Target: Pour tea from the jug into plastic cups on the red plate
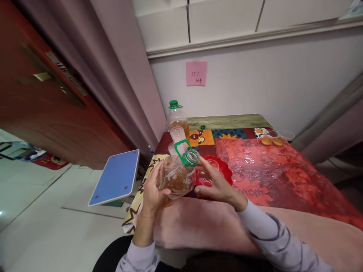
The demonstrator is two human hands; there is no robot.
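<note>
My left hand (154, 189) is wrapped around the side of a large clear plastic bottle (177, 179) of amber liquid. The bottle leans to the right, its mouth uncapped, with a green carry handle (179, 148) at the neck. Beside the neck, my right hand (215, 185) has its fingers apart; the index fingertip is at the neck, and I cannot tell whether it touches. Under the right hand lies a red scalloped tray (227, 170) bearing a clear plastic cup (213, 164). Behind the bottle is a stack of clear cups (177, 133).
A second bottle (179, 122) with a green cap stands near the wall. A loose green cap (203, 127) lies at the back of the table. Two cups of amber liquid (272, 140) sit at the far right on the red cloth (255, 177). A blue-topped stool (115, 176) is left of the table.
</note>
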